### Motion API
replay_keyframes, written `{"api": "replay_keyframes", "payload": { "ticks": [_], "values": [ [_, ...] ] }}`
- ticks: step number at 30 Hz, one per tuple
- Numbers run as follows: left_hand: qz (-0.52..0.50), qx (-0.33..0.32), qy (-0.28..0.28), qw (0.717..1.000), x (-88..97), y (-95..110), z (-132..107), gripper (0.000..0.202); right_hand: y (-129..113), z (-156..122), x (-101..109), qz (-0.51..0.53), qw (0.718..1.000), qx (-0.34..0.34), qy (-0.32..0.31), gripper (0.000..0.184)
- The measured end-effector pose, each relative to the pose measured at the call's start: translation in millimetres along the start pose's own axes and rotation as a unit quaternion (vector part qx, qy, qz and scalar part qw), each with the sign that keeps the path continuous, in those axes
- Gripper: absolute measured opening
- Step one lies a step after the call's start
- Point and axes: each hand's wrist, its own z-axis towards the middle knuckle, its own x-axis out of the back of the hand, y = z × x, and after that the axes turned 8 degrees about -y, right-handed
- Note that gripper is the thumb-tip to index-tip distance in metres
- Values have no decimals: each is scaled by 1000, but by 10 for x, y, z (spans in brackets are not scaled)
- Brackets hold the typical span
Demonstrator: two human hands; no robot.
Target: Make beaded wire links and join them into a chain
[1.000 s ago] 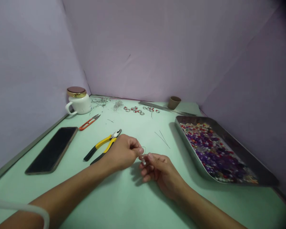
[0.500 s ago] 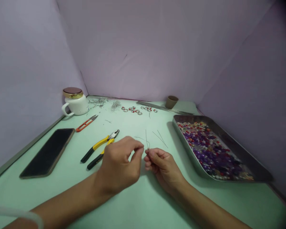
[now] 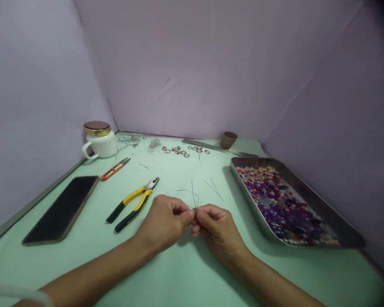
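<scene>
1. Pale lilac walls (image 3: 192, 68) box in a green tabletop (image 3: 185, 277), seen from the head camera, with the pliers (image 3: 149, 187) lying handles-apart as our marker.
2. And here's the change: half a second ago the left hand (image 3: 166, 221) is up and apart; now it's down right of the pliers, fingertips meeting those of the right hand (image 3: 222, 232).
3. Left thumb and forefinger are pinched closed, apparently on the wire (image 3: 193, 194), though the fingers hide the exact contact.
4. Right thumb presses on the bent forefinger, clamping that wire at a small silvery bead (image 3: 196, 208); one wire end stands up, right of the pliers, another strand curving back towards them.
5. So both hands are at the bead together, which looks like close wire-bending work.
6. Farther right of the pliers, two loose wires (image 3: 219, 196) and the bead tray (image 3: 323, 209) sit untouched.
</scene>
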Motion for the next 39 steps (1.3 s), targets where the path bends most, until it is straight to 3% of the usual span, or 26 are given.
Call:
{"api": "replay_keyframes", "payload": {
  "ticks": [6,10,12,14,17,22,26,31,34,37,39],
  "values": [
    [44,-19,20,999,-8,45,-36,24,19,-5,-1,-9,1000,15,5,15],
    [105,-121,163,973,-15,54,-72,17,26,8,14,0,1000,3,2,16],
    [142,-172,195,955,-19,25,-77,19,27,12,19,-4,1000,0,3,17],
    [177,-177,160,955,-20,-11,-73,21,26,12,19,-5,1000,5,7,17],
    [194,-135,100,967,-8,-35,-62,20,14,3,10,-8,1000,13,12,16],
    [72,-54,26,996,47,21,-30,18,-11,-35,-17,-13,1000,2,7,18],
    [39,-48,21,998,77,51,1,17,-3,-61,-22,-11,1000,8,3,18],
    [77,-47,24,996,77,26,11,18,-7,-39,-2,-55,998,25,23,16],
    [138,-86,60,985,115,62,-24,19,-21,-13,23,-107,993,39,39,13],
    [153,-125,167,966,245,153,-58,19,-11,-1,56,-108,993,35,15,13],
    [134,-84,222,962,361,203,-52,22,7,-1,72,-86,996,19,-20,14]
  ]
}}
